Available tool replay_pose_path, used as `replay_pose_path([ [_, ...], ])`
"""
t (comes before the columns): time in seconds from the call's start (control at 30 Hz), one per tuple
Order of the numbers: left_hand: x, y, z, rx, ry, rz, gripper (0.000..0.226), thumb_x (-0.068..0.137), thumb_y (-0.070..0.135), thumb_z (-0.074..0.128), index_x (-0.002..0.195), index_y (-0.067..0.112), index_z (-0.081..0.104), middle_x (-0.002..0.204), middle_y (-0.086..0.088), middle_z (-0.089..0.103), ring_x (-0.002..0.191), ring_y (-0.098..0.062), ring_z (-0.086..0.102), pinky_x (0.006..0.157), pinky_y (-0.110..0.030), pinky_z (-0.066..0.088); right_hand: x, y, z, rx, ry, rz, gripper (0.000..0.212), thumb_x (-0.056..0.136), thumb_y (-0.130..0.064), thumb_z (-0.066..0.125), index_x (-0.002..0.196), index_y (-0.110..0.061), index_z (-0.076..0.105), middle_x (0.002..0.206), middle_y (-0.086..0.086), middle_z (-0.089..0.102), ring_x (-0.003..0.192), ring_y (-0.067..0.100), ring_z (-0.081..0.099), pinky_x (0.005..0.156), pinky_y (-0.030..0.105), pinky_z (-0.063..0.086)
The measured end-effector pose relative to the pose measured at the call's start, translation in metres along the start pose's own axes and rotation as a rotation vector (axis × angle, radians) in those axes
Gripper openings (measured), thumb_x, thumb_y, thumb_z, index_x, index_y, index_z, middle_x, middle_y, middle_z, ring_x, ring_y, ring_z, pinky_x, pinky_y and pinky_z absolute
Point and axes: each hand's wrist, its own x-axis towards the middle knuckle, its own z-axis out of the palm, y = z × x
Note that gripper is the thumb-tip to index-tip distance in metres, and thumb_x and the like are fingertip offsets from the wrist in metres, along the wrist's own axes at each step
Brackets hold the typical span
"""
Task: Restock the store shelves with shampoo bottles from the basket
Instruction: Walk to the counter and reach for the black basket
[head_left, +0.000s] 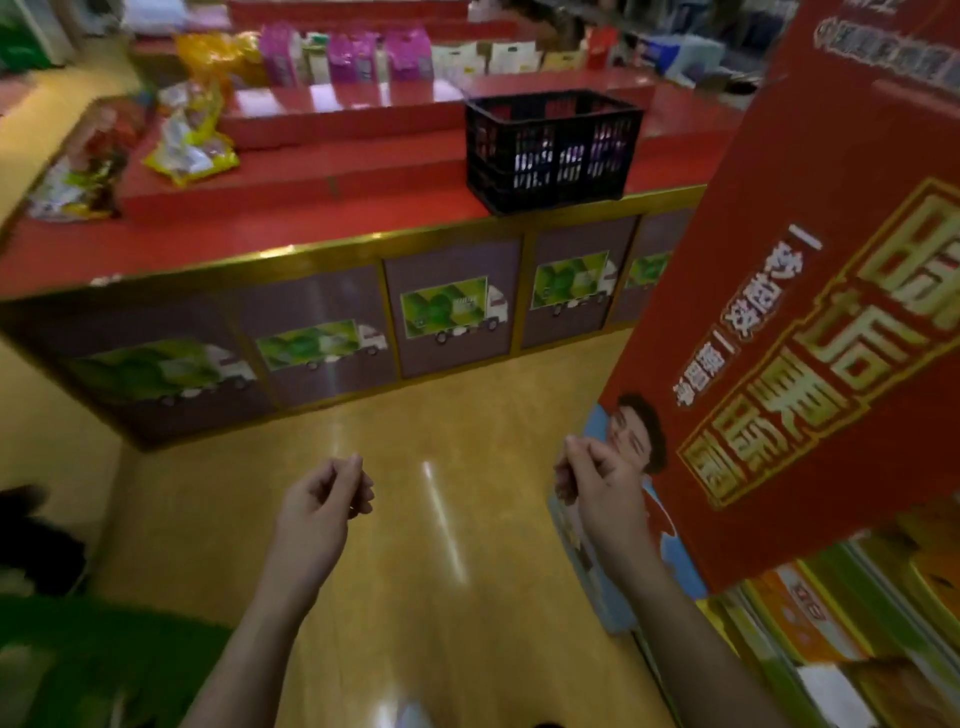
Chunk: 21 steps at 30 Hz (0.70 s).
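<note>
A black slatted plastic basket (553, 150) stands on the red display counter (311, 228) ahead of me, near its front edge. Purple and white shapes, likely the shampoo bottles (571, 156), show through the slats. My left hand (324, 499) and my right hand (597, 483) hover over the yellow floor, well short of the counter. Both have loosely curled fingers and hold nothing.
A big red promotional board (810, 312) juts in from the right above shelves of boxed goods (831, 623). Snack bags (192, 145) and pink packs (353, 57) lie on the counter's left and back tiers. The yellow floor (415, 519) runs between me and the counter.
</note>
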Motion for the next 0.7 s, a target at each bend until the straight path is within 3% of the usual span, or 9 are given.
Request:
replay_pose_path([
  [0.07,0.057,0.018,-0.001,-0.003,-0.043,0.027,0.040,0.103,0.030,0.050,0.081,0.000,0.063,0.070,-0.003,0.061,0.063,-0.007,0.058,0.068,-0.027,0.047,0.040,-0.014,0.019,0.014,0.021,0.009,0.037,0.106,-0.026,0.047,0.074,-0.008,0.056,0.062,-0.002,0.049,0.060,0.016,0.046,0.062,0.032,0.045],
  [0.2,0.167,0.039,0.016,0.023,-0.112,0.072,0.042,0.103,0.030,0.048,0.080,-0.003,0.061,0.069,-0.007,0.059,0.062,-0.007,0.056,0.065,-0.024,0.046,0.131,-0.031,0.050,0.028,0.106,-0.023,0.037,0.105,-0.024,0.049,0.073,-0.008,0.057,0.065,0.007,0.052,0.059,0.013,0.047,0.057,0.023,0.043],
  [0.33,0.275,0.049,0.047,0.066,-0.170,0.081,0.043,0.102,0.033,0.049,0.081,-0.002,0.062,0.068,-0.005,0.060,0.064,-0.009,0.058,0.062,-0.018,0.048,0.236,-0.028,0.071,0.055,0.132,-0.011,0.037,0.105,-0.025,0.047,0.075,-0.005,0.056,0.065,0.005,0.051,0.058,0.012,0.047,0.056,0.024,0.043],
  [0.47,0.382,0.069,0.086,0.071,-0.184,0.058,0.040,0.102,0.035,0.050,0.084,0.002,0.063,0.073,-0.006,0.062,0.071,-0.014,0.061,0.071,-0.029,0.050,0.351,-0.028,0.079,0.067,0.170,-0.012,0.039,0.105,-0.024,0.048,0.075,-0.001,0.056,0.065,0.007,0.052,0.058,0.011,0.048,0.056,0.024,0.041],
  [0.57,0.460,0.093,0.113,0.071,-0.205,0.056,0.037,0.102,0.035,0.050,0.086,0.005,0.064,0.073,-0.006,0.063,0.070,-0.014,0.061,0.070,-0.033,0.050,0.431,-0.040,0.081,0.059,0.197,-0.015,0.038,0.104,-0.026,0.049,0.084,0.006,0.056,0.074,0.021,0.053,0.065,0.016,0.050,0.061,0.027,0.043],
  [0.63,0.514,0.109,0.133,0.068,-0.226,0.020,0.034,0.101,0.041,0.052,0.090,0.012,0.066,0.080,-0.010,0.068,0.075,-0.019,0.063,0.072,-0.042,0.052,0.484,-0.052,0.079,0.006,0.197,-0.032,0.032,0.103,-0.029,0.051,0.091,-0.001,0.059,0.084,0.026,0.057,0.069,0.022,0.052,0.064,0.031,0.045],
  [0.7,0.564,0.125,0.155,0.058,-0.254,0.023,0.030,0.099,0.048,0.053,0.099,0.021,0.067,0.091,-0.006,0.071,0.082,-0.019,0.066,0.073,-0.040,0.054,0.533,-0.065,0.076,-0.042,0.217,-0.056,0.021,0.102,-0.032,0.052,0.101,-0.013,0.062,0.093,0.014,0.063,0.079,0.019,0.060,0.068,0.024,0.049],
])
